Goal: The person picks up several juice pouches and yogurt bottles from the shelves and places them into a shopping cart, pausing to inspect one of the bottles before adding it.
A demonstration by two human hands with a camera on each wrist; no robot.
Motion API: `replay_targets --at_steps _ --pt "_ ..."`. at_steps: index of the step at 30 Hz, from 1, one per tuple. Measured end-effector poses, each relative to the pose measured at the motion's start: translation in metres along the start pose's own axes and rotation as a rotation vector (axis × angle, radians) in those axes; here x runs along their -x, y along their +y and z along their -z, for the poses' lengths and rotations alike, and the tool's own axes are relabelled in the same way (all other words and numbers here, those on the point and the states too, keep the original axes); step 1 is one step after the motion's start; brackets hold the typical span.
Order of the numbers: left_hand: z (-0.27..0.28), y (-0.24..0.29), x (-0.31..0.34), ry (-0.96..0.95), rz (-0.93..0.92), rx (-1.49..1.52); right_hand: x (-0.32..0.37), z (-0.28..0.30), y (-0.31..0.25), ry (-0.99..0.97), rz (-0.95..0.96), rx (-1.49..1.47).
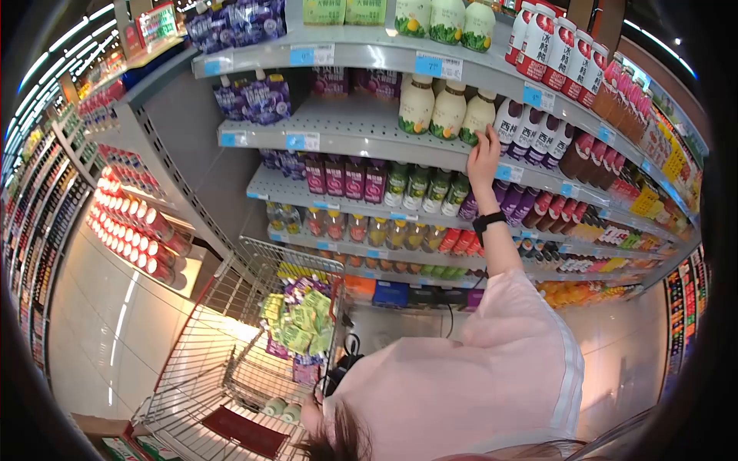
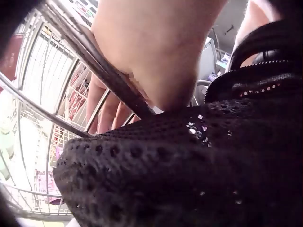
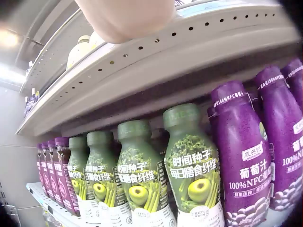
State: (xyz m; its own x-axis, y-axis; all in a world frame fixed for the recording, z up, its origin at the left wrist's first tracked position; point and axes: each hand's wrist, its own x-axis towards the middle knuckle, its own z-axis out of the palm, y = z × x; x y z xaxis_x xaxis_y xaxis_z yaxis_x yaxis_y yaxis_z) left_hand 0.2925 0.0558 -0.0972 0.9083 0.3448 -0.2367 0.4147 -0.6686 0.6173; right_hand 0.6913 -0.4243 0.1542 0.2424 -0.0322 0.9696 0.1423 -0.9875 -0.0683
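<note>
My right hand (image 1: 484, 157) reaches up to the shelf edge, fingers extended beside the lower part of a cream bottle (image 1: 479, 114) with a dark neck. Two like bottles stand left of it; white-and-purple prune bottles (image 1: 509, 121) are on its right. In the right wrist view, part of the hand (image 3: 130, 19) shows above the shelf over green juice bottles (image 3: 191, 165). Down at the shopping cart (image 1: 242, 430), my left hand (image 1: 311, 415) is at its side. Its fingers (image 2: 106, 111) bend over the metal rail (image 2: 102, 66), with a black perforated bag (image 2: 189, 161) close against it.
Green snack packs (image 1: 304, 323) and purple packs lie in the cart, with pale green-capped containers (image 1: 290, 412) nearer the handle. Shelves of bottles run across the front. Blueberry pouches (image 1: 265, 96) stand at left. A lit display of red-and-white goods (image 1: 134, 223) stands beyond the aisle.
</note>
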Motion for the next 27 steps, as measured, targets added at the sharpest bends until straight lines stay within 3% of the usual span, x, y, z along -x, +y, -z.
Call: replay_targets --at_steps 2,5,11,14,18,27 --pt "-0.009 -0.012 0.003 0.051 -0.076 0.054 0.004 -0.002 -0.003 0.053 -0.037 0.013" --pt "0.016 0.028 0.008 0.079 0.019 0.063 0.006 -0.003 -0.005 0.073 -0.098 0.008" --pt "0.005 0.014 0.005 0.114 0.065 0.143 0.011 -0.010 -0.001 0.035 -0.141 0.007" --pt "0.000 0.010 0.003 0.152 0.043 0.125 0.019 -0.007 -0.009 -0.037 -0.127 0.042" --pt "0.009 0.027 0.002 0.121 0.149 0.004 0.025 -0.007 -0.022 0.003 -0.040 0.086" --pt "0.005 0.032 -0.003 0.166 0.251 -0.120 0.030 -0.016 -0.020 0.028 -0.089 0.126"
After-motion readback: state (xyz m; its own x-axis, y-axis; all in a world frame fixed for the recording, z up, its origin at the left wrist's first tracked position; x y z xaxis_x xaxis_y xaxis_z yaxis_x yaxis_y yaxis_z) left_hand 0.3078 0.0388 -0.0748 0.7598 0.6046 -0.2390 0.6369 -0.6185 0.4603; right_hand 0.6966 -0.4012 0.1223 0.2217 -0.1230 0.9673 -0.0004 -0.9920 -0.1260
